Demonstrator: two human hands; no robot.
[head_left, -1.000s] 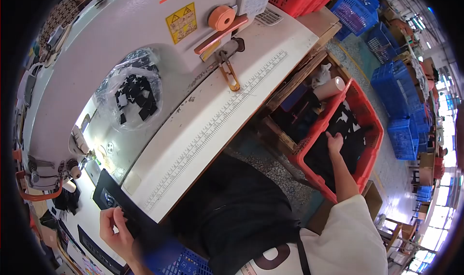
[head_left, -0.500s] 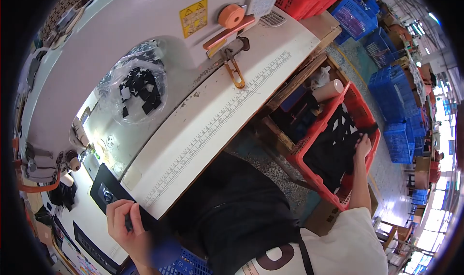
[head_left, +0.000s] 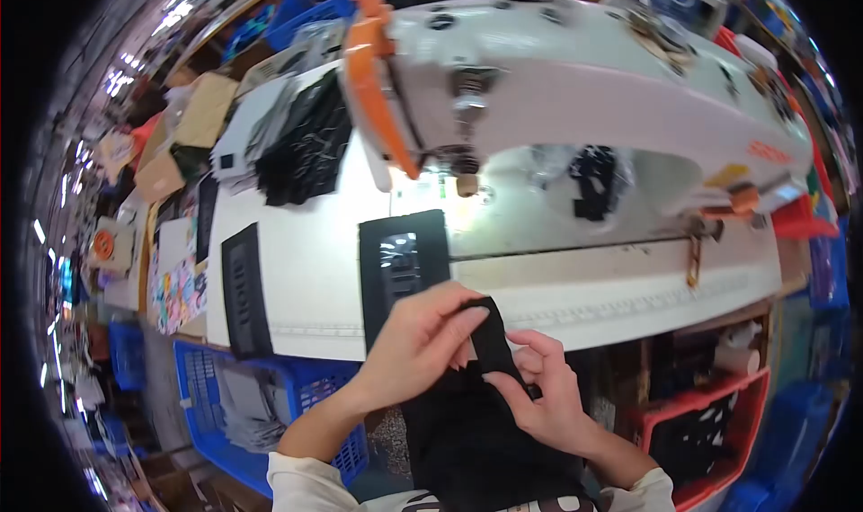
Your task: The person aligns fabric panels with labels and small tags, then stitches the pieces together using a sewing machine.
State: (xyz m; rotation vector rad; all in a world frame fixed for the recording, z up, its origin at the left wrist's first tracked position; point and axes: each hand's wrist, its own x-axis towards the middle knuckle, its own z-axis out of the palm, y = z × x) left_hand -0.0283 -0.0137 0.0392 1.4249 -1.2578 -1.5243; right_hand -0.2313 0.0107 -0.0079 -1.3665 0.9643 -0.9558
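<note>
A narrow black strip (head_left: 493,339) is stretched between my two hands in front of the table's edge. My left hand (head_left: 422,337) pinches its upper end, fingers closed. Around its lower end, the fingers of my right hand (head_left: 544,391) are closed. Just behind my left hand, a black fabric panel (head_left: 400,242) with a shiny clear patch and raised lettering lies on the white table (head_left: 315,292); its lower part is hidden by my hand. Further left lies a second black lettered panel (head_left: 243,292).
The sewing machine (head_left: 575,89) spans the back, its lit needle area behind the panel. Black pieces (head_left: 306,143) are piled at back left. A bag of black pieces (head_left: 593,179) sits under the arm. Below the table are a blue basket (head_left: 202,404) and a red crate (head_left: 751,422).
The view has swung left. My right hand has come out of the red crate and now holds the black strip with my left hand, which has let go of the lettered panel.
</note>
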